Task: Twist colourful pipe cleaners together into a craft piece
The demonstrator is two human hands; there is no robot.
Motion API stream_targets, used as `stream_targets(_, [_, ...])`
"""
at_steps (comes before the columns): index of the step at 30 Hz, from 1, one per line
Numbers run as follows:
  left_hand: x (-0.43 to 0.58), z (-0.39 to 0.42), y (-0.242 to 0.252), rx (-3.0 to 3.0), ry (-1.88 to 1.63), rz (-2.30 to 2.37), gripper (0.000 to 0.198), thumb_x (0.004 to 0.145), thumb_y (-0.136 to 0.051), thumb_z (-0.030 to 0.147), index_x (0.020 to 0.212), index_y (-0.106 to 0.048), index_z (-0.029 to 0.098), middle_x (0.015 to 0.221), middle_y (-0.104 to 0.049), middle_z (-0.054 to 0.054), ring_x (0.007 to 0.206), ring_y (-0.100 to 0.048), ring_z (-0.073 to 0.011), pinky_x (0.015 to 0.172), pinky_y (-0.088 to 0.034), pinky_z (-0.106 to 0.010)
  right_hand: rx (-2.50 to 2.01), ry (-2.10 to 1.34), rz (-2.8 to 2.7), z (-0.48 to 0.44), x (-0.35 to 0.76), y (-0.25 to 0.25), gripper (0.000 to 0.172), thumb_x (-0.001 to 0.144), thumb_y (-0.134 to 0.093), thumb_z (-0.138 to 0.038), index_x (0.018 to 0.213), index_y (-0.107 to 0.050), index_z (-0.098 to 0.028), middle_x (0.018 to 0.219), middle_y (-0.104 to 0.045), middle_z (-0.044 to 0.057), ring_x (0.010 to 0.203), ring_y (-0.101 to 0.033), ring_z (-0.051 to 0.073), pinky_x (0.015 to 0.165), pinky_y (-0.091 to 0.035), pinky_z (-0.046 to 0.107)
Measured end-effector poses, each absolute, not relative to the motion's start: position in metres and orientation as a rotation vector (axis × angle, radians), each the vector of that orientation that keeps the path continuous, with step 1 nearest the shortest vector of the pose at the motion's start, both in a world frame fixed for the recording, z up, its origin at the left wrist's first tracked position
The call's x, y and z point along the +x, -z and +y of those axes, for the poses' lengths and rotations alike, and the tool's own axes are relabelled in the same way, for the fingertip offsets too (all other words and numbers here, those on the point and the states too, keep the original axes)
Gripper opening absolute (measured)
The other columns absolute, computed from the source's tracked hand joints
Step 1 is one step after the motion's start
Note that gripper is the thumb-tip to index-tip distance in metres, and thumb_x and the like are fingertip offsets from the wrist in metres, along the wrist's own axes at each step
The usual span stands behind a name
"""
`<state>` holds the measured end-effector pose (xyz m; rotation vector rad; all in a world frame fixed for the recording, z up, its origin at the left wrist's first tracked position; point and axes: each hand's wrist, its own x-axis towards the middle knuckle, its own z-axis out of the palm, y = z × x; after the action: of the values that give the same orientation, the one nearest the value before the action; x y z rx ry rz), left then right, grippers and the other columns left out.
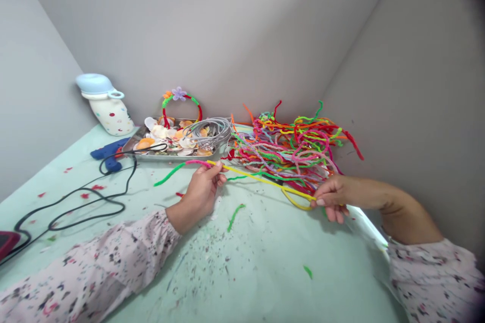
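Observation:
A yellow pipe cleaner (261, 178) stretches nearly straight between my two hands above the table, with a loop hanging under it near the right end. My left hand (202, 189) pinches its left end, where a pink and green length (170, 174) sticks out to the left. At the other end, my right hand (331, 197) closes thumb and fingers on the yellow strand. Behind my right hand lies a tangled heap of coloured pipe cleaners (288, 154). Whether the pink and yellow pieces are joined is hidden by my left fingers.
A metal tray (170, 158) of shells stands at the back, with a coil of grey wire (214, 131) and a flower-topped hoop (180, 95). Left are a bottle (111, 111), a blue glue gun (109, 149) and a black cord (71, 212). Green scraps (235, 218) lie in front.

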<state>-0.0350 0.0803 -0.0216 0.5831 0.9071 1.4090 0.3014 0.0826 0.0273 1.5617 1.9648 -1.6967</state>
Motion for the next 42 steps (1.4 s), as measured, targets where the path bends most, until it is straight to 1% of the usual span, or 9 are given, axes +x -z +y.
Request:
stream_targets(8, [-0.036,0.08,0.023,0.604,-1.411,0.898,0.018,0.073,-0.073,0.019,0.076,-0.056,0.012,0.065,-0.061,0.001,0.046,-0.051,-0.0049,0.043,-0.038,-0.014,1.614,1.661,1.962,0.088,0.309,-0.022,0.044,0.075,-0.065,-0.06,0.078,-0.068,-0.016,0.066,-0.072,0.004,0.049,-0.062,0.011,0.044,-0.045,0.02])
stream_targets(13, [-0.037,0.081,0.023,0.605,-1.409,0.885,0.014,0.078,-0.067,0.019,0.076,-0.056,0.012,0.065,-0.063,-0.001,0.046,-0.051,-0.005,0.043,-0.037,-0.014,1.616,1.674,1.983,0.086,0.316,-0.023,0.046,0.077,-0.063,-0.061,0.074,-0.066,-0.015,0.068,-0.072,0.005,0.052,-0.063,0.011,0.048,-0.045,0.019])
stream_targets(19, [-0.036,0.079,0.012,0.612,-1.447,0.85,0.017,0.076,-0.069,0.02,0.073,-0.053,0.014,0.063,-0.058,0.003,0.044,-0.049,-0.0045,0.041,-0.035,-0.014,1.722,1.546,2.097,0.092,0.315,-0.027,0.048,0.077,-0.06,-0.063,0.087,-0.071,-0.017,0.078,-0.073,0.007,0.067,-0.067,0.017,0.06,-0.051,0.025])
stream_targets(22, [-0.036,0.08,0.009,0.621,-1.466,0.849,0.017,0.076,-0.07,0.022,0.075,-0.055,0.015,0.064,-0.057,0.004,0.043,-0.046,-0.0032,0.04,-0.033,-0.014,1.858,1.188,2.419,0.085,0.297,-0.048,0.049,0.075,-0.065,-0.058,0.11,-0.068,-0.023,0.108,-0.071,0.007,0.095,-0.066,0.025,0.08,-0.053,0.035])
stream_targets(24, [-0.035,0.079,0.009,0.63,-1.453,0.847,0.016,0.075,-0.07,0.022,0.076,-0.057,0.014,0.063,-0.057,0.003,0.043,-0.045,-0.0031,0.04,-0.033,-0.013,1.974,0.833,2.652,0.071,0.278,-0.065,0.047,0.076,-0.065,-0.055,0.114,-0.067,-0.027,0.118,-0.067,0.006,0.101,-0.063,0.029,0.085,-0.051,0.04])
stream_targets(27, [-0.033,0.074,0.007,0.644,-1.409,0.83,0.016,0.073,-0.072,0.022,0.077,-0.06,0.013,0.062,-0.056,0.003,0.043,-0.044,-0.0024,0.039,-0.032,-0.013,2.082,0.422,2.994,0.045,0.244,-0.083,0.032,0.086,-0.056,-0.049,0.108,-0.068,-0.028,0.11,-0.069,0.005,0.1,-0.063,0.028,0.084,-0.049,0.04])
stream_targets(32, [-0.024,0.05,-0.004,0.683,-1.12,0.714,0.019,0.075,-0.073,0.027,0.077,-0.063,0.012,0.06,-0.053,0.003,0.041,-0.042,-0.0015,0.039,-0.03,-0.013,1.54,0.154,3.419,0.037,0.205,-0.06,0.015,0.091,-0.056,-0.03,0.099,-0.068,-0.027,0.096,-0.071,0.003,0.094,-0.064,0.021,0.086,-0.05,0.035])
stream_targets(37, [-0.017,0.032,-0.006,0.793,-0.944,0.659,0.021,0.079,-0.071,0.03,0.073,-0.061,0.013,0.062,-0.054,0.003,0.041,-0.042,-0.0008,0.039,-0.027,-0.014,1.19,-0.008,3.505,0.053,0.188,-0.015,0.03,0.09,-0.056,-0.019,0.119,-0.058,-0.026,0.103,-0.069,0.004,0.095,-0.063,0.019,0.082,-0.052,0.034])
stream_targets(42, [-0.016,0.034,0.002,0.78,-0.948,0.646,0.025,0.078,-0.071,0.033,0.068,-0.059,0.013,0.058,-0.054,0.004,0.041,-0.043,-0.0022,0.042,-0.029,-0.017,0.997,-0.423,3.661,0.051,0.176,0.006,0.036,0.088,-0.06,-0.019,0.123,-0.052,-0.023,0.102,-0.07,0.007,0.089,-0.065,0.02,0.077,-0.052,0.035])
